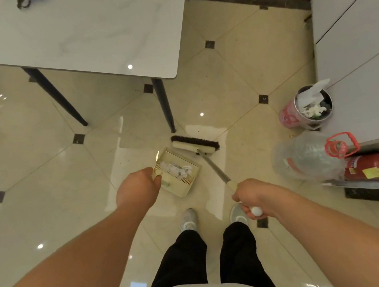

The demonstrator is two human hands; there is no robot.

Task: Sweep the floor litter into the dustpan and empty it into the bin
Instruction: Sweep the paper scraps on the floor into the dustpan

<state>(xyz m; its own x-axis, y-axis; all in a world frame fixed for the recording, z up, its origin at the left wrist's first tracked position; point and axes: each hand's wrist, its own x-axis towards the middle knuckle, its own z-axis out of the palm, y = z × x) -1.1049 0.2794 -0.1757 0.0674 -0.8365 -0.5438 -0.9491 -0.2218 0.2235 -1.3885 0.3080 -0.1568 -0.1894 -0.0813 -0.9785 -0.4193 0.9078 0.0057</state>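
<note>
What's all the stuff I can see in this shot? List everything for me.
Table: one, white top, black legs, upper left.
Dustpan: one, cream, centre.
Paper scraps: several, white, inside dustpan.
Broom: one, cream head, dark bristles, beside dustpan.
Bin: one, pink, holding white paper, by cabinet.
Cabinet: one, white, right.
Plastic jug: one, clear, red handle, lying right.
Red packet: one, under cabinet.
Shoes: two, pale, bottom centre.
Left hand: holds dustpan handle.
Right hand: grips broom handle.
</note>
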